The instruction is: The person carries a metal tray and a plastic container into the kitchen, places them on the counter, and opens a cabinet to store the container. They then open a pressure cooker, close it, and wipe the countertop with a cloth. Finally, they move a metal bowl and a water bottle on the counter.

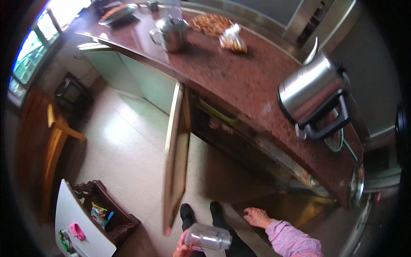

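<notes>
My left hand [182,246], at the bottom of the view, is closed around one end of a clear jar [208,237], which lies sideways above my legs. To the right, my right hand [257,217] reaches out from a checked sleeve with its fingers apart and nothing in them. It is near an open lower cabinet door [282,208]. Another cabinet door [176,154] stands open in front of my feet, and the cabinet inside is dark.
On the red stone counter [237,74] are a steel kettle [310,88], a metal pot [173,35], a bag of food [232,40] and a mesh strainer [334,136]. A white table [80,208] and a wooden chair [53,157] stand left.
</notes>
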### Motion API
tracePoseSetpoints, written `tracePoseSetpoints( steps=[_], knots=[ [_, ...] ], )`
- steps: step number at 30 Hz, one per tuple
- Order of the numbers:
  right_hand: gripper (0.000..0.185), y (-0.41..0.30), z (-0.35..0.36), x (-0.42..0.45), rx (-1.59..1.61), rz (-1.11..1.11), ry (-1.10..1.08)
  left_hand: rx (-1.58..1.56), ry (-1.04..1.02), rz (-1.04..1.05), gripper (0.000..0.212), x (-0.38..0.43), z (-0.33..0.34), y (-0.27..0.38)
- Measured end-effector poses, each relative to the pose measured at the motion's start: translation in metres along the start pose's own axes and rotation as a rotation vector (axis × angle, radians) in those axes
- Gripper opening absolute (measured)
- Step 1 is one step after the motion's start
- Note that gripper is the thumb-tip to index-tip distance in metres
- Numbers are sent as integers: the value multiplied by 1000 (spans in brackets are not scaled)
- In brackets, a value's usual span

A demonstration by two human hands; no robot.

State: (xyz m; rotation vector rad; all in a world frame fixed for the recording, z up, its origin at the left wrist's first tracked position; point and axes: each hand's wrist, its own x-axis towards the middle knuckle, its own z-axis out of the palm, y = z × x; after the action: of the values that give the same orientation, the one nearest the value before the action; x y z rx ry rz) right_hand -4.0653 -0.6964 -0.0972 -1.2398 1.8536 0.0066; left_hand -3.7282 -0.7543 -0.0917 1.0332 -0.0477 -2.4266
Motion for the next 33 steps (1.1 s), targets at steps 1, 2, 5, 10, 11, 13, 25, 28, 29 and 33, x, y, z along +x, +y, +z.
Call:
tracePoseSetpoints(
  steps=[1,2,5,10,11,13,25,28,29,33],
  knots=[
    [37,9,5,-4,70,58,-7,27,2,-8,81,11,-2,7],
    [34,7,5,-3,173,118,-48,52,7,13,83,22,-11,11],
    [32,14,27,-8,397,228,-22,140,32,64,94,74,-62,9],
    [34,-27,19,33,177,-185,288,283,149,39,85,138,-80,2],
    [37,-37,17,49,83,-345,340,262,155,12,84,147,-78,2],
    [48,-53,20,79,-74,-521,303,189,117,-8,80,163,-67,-7],
    [80,-46,45,164,-644,-372,186,246,98,-50,74,239,-27,-14],
    [81,-48,14,169,-541,-302,52,214,51,-55,71,253,-21,-8],
    [82,-48,3,169,-481,-285,89,195,41,-58,71,258,-17,-7],
    [91,-53,-48,172,-243,-190,125,131,-24,-63,69,276,4,6]
  ],
)
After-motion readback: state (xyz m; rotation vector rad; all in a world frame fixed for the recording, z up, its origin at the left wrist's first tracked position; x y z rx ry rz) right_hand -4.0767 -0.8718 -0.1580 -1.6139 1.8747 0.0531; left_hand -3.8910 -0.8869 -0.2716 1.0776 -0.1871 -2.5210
